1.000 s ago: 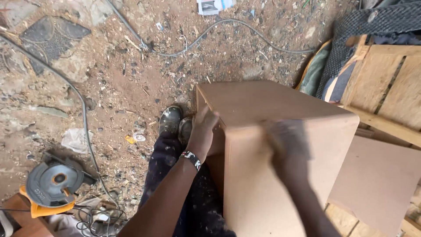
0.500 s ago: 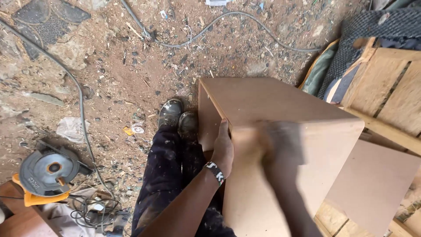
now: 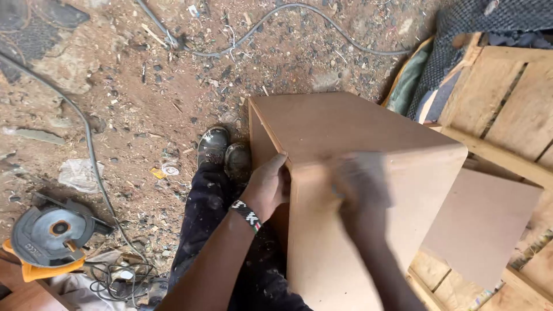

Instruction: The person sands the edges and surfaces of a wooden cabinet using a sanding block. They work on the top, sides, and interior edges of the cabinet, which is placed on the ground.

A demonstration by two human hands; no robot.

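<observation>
Step in hand: rubbing down the near face of the brown board box (image 3: pixel 368 173), as far as one can judge; the next stroke seems to call for steady pressure and a firm brace.
Left hand (image 3: pixel 266 187): fingers curled together round the box's left vertical edge, thumb side up, clamping the panel.
Right hand (image 3: pixel 360 187): pressed on the front face just right of the left hand; it is blurred, so whether it is flat or grips a pad cannot be told.
Box: directly ahead of both hands, upright on the dirt ground (image 3: pixel 144 115).
Edges: top front edge just above the right hand; wooden pallet (image 3: pixel 507 109) close on the right.
Open room: left of the left hand, past the shoes (image 3: pixel 224 152); a circular saw (image 3: pixel 49 236) and cable (image 3: pixel 86 144) lie well apart there.
</observation>
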